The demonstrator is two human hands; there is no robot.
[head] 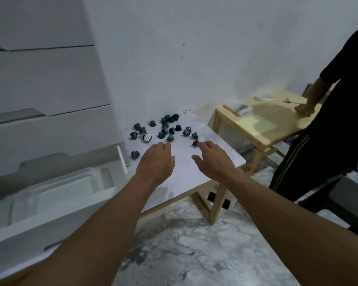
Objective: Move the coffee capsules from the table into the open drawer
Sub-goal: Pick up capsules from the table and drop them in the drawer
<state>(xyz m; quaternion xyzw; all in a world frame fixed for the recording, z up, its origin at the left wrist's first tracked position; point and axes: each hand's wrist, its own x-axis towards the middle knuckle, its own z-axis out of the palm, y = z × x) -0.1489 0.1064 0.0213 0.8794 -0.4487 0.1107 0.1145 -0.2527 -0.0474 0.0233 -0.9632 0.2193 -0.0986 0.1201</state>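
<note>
Several dark teal coffee capsules (165,129) lie scattered on the far half of a small white table (186,168). One capsule (135,155) sits apart near the table's left edge. My left hand (156,162) hovers palm down over the table, fingers apart, its fingertips close to a capsule (170,138). My right hand (212,159) reaches forward with its fingertips touching a capsule (195,143); the thumb is spread and no grip shows. The open white drawer (56,193) is at lower left, beside the table.
A white chest of drawers (46,79) fills the left side. A second wooden table (262,122) with papers stands to the right, where another person in black (329,131) leans a hand. A dark stool (343,201) stands on the marble floor.
</note>
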